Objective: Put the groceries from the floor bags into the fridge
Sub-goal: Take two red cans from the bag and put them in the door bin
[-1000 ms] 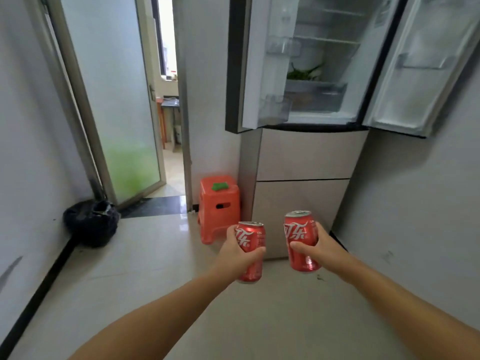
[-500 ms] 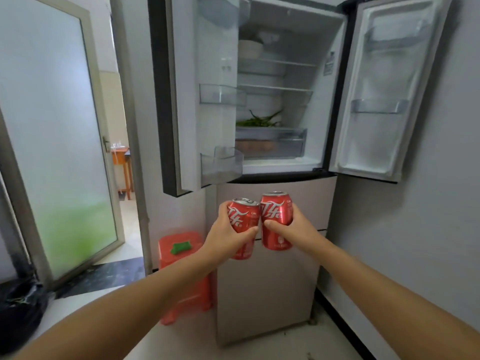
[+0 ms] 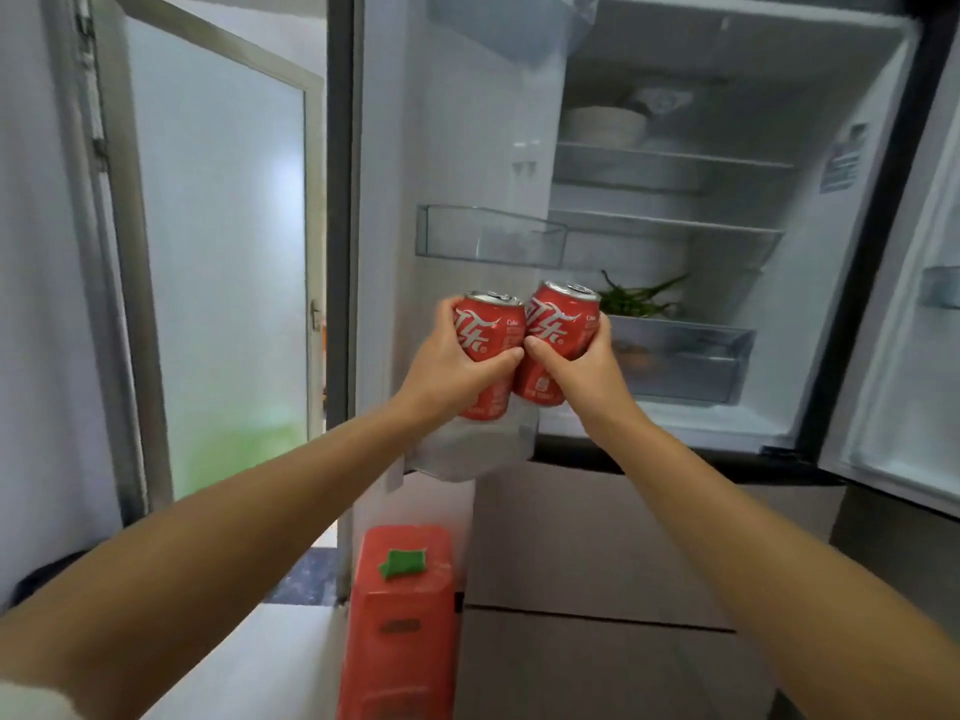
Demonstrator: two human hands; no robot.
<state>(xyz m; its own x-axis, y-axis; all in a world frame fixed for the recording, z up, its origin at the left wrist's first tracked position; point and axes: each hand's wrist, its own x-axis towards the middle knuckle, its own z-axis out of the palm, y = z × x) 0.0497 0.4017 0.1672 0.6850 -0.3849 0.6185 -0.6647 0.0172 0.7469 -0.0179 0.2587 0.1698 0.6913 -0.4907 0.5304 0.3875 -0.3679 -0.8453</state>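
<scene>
My left hand [image 3: 451, 367] is shut on a red cola can [image 3: 488, 332], and my right hand [image 3: 582, 366] is shut on a second red cola can [image 3: 558, 324]. The two cans touch side by side, held upright in front of the open left fridge door [image 3: 457, 148], just above its lowest door bin [image 3: 467, 452]. The fridge [image 3: 727, 252] stands open with both upper doors swung out. Inside it, glass shelves carry a white bowl [image 3: 605, 126], and green vegetables [image 3: 639, 298] lie above a clear drawer [image 3: 685, 361].
An orange plastic stool [image 3: 402, 615] stands on the floor just left of the fridge's lower drawers [image 3: 597, 543]. A frosted glass door [image 3: 218, 283] is at the left. The right fridge door [image 3: 904, 356] hangs open at the right edge.
Both hands have lifted the cans from below the fridge compartment up to the level of the left door's lower bin. I have stepped closer to the fridge, and the cans now touch.
</scene>
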